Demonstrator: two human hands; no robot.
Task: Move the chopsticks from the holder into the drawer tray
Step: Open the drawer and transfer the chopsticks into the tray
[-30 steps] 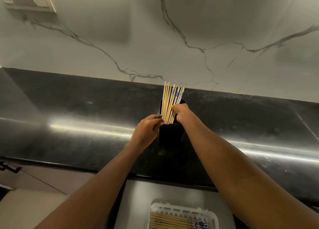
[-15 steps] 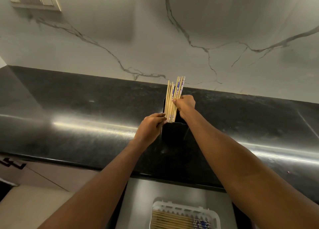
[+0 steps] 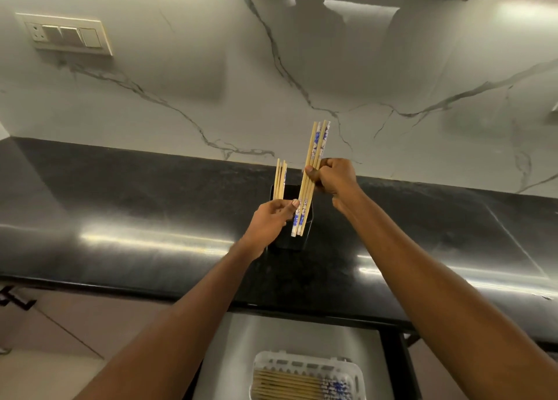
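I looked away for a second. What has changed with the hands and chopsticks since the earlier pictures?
The right hand has split off a bundle of chopsticks and lifted it up out of the black holder. The left hand still grips the few chopsticks left at the holder's rim. Holder and drawer tray have not moved.

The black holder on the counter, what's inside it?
A few chopsticks stand up from the holder, held by the left hand. The right hand grips a bunch clear of it. Its bottom is hidden behind the left hand.
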